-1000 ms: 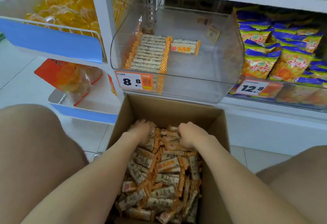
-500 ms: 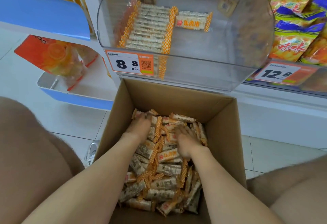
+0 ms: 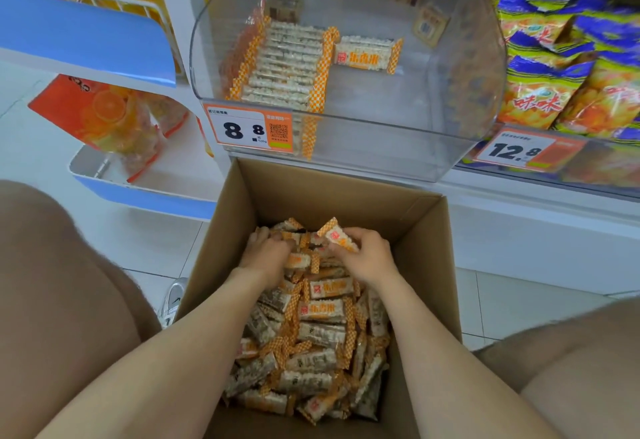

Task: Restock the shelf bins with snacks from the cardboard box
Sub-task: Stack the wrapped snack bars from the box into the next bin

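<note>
An open cardboard box (image 3: 349, 196) on the floor holds several white snack bars (image 3: 322, 310) with orange checkered ends. Both hands are down in its far end. My right hand (image 3: 367, 258) pinches one snack bar (image 3: 337, 236) and tilts it up off the pile. My left hand (image 3: 266, 255) curls into the bars beside it, gripping some. Above the box stands a clear shelf bin (image 3: 381, 140) with a neat row of the same bars (image 3: 284, 64) at its left and one single bar (image 3: 367, 54) lying beside the row.
The clear bin carries an 8.8 price tag (image 3: 249, 130). A second bin at the right holds yellow and blue chip bags (image 3: 568, 68) behind a 12.8 tag (image 3: 519, 151). Blue-edged racks (image 3: 104, 36) with orange snack bags stand at left. My bare knees flank the box.
The camera has tipped downward and nearer the box. My right hand has lifted one bar up out of the pile; my left hand stays dug into the bars.
</note>
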`<state>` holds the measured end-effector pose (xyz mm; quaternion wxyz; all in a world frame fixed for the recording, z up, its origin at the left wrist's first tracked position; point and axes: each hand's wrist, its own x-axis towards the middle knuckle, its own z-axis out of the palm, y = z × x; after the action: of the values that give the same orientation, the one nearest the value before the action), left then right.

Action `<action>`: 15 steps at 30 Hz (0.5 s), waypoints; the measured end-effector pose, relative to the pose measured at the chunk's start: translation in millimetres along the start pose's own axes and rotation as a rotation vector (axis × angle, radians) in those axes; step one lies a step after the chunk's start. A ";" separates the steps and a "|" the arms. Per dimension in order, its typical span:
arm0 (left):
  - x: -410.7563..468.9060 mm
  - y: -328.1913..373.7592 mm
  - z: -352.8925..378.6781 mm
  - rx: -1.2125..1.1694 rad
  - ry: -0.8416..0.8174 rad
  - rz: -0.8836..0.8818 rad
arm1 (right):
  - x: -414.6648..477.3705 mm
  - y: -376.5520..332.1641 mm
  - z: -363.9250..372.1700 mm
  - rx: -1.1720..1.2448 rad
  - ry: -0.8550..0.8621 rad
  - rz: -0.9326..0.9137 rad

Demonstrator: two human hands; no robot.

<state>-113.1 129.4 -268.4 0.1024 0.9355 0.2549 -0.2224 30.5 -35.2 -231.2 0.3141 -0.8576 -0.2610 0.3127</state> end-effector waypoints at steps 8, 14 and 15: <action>-37.0 10.5 -78.7 -0.593 0.118 0.129 | -26.1 -50.4 -44.3 0.165 -0.009 -0.103; -74.2 9.5 -126.2 -0.792 0.309 0.225 | -60.4 -80.5 -61.2 0.151 -0.037 -0.238; -80.4 8.8 -132.2 -0.815 0.315 0.251 | -64.9 -85.2 -64.9 0.145 -0.036 -0.256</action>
<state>-122.5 127.5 -113.7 0.4482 0.8650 0.2186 0.0553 11.2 -44.6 -107.8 0.4080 -0.7865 -0.3505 0.3034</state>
